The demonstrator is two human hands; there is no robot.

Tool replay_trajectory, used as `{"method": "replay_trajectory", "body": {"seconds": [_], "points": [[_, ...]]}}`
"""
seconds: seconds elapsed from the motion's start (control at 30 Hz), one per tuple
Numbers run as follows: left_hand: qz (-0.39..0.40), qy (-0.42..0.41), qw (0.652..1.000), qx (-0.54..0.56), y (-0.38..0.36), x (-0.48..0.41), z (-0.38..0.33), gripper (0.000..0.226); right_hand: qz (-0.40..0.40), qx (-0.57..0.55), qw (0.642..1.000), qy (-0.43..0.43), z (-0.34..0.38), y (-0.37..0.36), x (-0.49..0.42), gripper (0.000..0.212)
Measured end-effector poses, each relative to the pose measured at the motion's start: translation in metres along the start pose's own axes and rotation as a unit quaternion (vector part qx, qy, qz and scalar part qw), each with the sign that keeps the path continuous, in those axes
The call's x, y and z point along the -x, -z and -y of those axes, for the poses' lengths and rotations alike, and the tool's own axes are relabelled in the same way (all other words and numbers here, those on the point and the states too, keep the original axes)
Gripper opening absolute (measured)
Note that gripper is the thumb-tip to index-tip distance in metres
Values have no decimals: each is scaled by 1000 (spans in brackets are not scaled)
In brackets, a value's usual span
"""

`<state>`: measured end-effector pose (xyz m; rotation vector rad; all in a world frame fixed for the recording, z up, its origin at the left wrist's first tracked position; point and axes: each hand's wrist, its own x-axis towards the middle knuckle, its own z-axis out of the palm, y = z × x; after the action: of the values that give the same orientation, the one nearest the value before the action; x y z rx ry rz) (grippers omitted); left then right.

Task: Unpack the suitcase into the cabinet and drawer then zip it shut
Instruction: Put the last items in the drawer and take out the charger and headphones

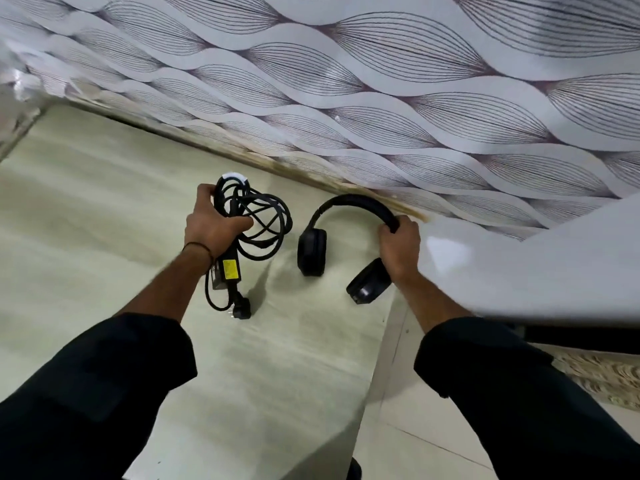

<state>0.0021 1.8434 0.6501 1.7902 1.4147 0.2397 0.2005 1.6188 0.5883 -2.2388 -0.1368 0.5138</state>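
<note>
— Sleeves sat closest to the lens; what were they like?
— Dark, matte cloth. The left sleeve (86,393) filled 7 o'clock, and a thin dark thread (199,247) circled the bare wrist above it.
— And that hand?
— The left hand (211,226), at 9 o'clock of centre, was clenched round a black power cable (258,220), rubbery and wound into loose round loops. A white paper tag (234,175) sat at the top of the coil. A blocky adapter with a yellow label (229,269) hung under the fist, and the angular plug (242,304) dangled lowest, over pale, faintly streaked floor tiles (86,202).
— Moving right?
— Black headphones (346,206), just beside the coil but apart from it: an arched padded band, with one smooth oval ear cup (311,252) hanging free and the other below the wrist. The right hand (398,247) was curled over the band at 3 o'clock of centre, with the right sleeve (519,393) at 5 o'clock.
— Behind them?
— Wallpaper (346,64) at 12 o'clock, grey with fine-lined leaf swirls. A glossy white panel (554,265) jutted in at 3 o'clock, above a coarse woven mat (606,379) at 4 o'clock.
</note>
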Motion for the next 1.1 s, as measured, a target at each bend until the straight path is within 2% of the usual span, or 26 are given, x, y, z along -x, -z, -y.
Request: {"method": "replay_trajectory", "body": {"seconds": [0.17,0.23,0.33,0.4,0.57,0.67,0.77,0.87,1.1], "points": [[23,9,1000,18,3,-16,10,66,-5,102,995,5,4,3,4,32],[39,14,999,36,3,-24,15,65,-30,167,985,7,11,3,9,34],[71,21,995,74,10,-39,24,65,-126,161,976,77,34,-10,30,30],[86,25,992,90,17,-49,29,67,-146,129,970,146,51,-28,51,28],[95,27,990,102,54,-80,48,66,3,8,979,205,89,-110,107,31],[89,20,991,93,80,-105,61,68,93,-29,973,210,112,-159,125,47],[78,0,995,67,96,-132,66,66,175,-13,961,216,129,-195,132,61],[70,-23,997,36,108,-160,66,65,219,-4,958,186,148,-221,129,66],[81,-39,996,-30,128,-202,72,69,252,-7,958,136,178,-273,109,74]]}}
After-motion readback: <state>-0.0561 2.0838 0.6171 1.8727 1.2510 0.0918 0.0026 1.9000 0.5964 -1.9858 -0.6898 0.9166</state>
